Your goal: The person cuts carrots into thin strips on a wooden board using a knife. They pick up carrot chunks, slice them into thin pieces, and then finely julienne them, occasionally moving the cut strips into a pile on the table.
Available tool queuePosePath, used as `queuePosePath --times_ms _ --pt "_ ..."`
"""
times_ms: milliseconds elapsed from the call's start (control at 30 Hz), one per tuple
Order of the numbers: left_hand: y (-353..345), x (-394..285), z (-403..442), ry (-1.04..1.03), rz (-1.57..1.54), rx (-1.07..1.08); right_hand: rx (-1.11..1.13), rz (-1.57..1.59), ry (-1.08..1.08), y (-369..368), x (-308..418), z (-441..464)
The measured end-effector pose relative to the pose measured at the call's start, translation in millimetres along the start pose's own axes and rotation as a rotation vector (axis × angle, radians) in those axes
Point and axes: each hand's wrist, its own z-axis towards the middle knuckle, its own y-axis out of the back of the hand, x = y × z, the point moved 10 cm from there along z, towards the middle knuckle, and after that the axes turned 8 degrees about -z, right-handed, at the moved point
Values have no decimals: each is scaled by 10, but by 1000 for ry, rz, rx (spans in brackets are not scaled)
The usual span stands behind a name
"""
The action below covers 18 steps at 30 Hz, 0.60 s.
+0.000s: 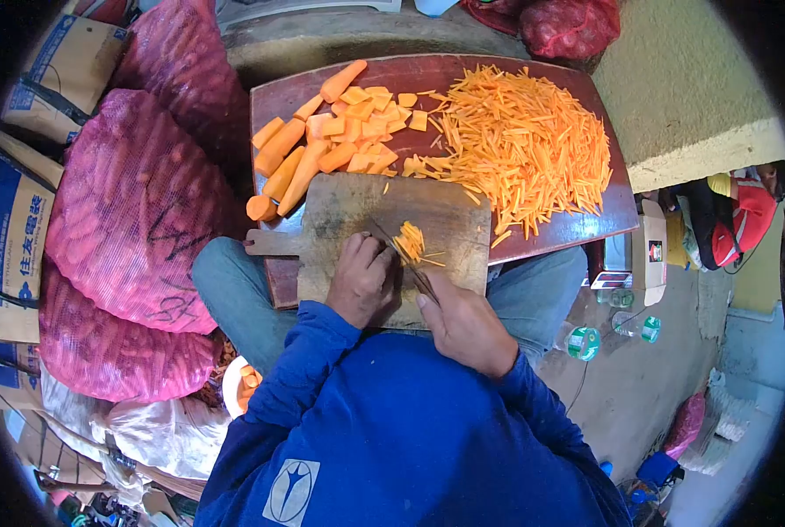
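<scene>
My right hand (pixel 467 325) is wrapped round the handle of a knife (pixel 407 264), whose blade slants up and left across the wooden cutting board (pixel 449 206). Just left of the blade, my left hand (pixel 361 277) presses down on the board with its fingers curled under. Whatever those fingers hold is hidden beneath them. A small heap of carrot strips (pixel 411 241) lies against the blade's right side. Beyond the board, peeled carrots and cut carrot chunks (pixel 350 129) rest on the dark red table (pixel 550 248), beside a large pile of shredded carrot (pixel 533 145).
Pink mesh sacks (pixel 137 211) crowd the left side, next to stacked cartons (pixel 10 228). A white bowl (pixel 232 386) with carrot pieces stands low at my left. Plastic bottles (pixel 581 341) lie on the floor at right, below a concrete ledge (pixel 700 88).
</scene>
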Motion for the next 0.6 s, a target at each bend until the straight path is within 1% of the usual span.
queuePosePath --times_ms 33,100,167,233,300,333,367,400,433,467,500,533,600 --pt "19 -15 -8 -19 -3 -14 -2 1 -6 -27 -24 10" --pt "37 -34 4 -46 -3 -28 -72 0 64 22 25 64" --pt "102 -49 -3 -60 -45 -90 -74 32 33 90 23 29" --pt "154 -20 -5 -20 -68 -128 -65 65 3 158 18 -24" --pt "209 -10 10 10 -98 -163 -119 103 -8 284 0 -77" --pt "284 -10 11 29 -67 -222 -121 102 -9 297 -16 -100" --pt "352 -3 3 45 -36 -280 -102 154 5 283 -15 -121" --pt "356 -4 -1 41 -37 -278 -85 207 21 272 -16 -136" --pt "387 19 -24 59 -47 -306 -89 208 20 278 -42 -151" --pt "416 42 -39 79 -55 -336 -42 206 10 225 -82 -158" --pt "417 34 -35 77 -55 -336 7 205 1 174 -128 -166" --pt "410 33 -28 86 -52 -327 7 205 4 193 -193 -161" --pt "409 35 -26 98 -43 -322 -109 123 69 394 -328 -123"
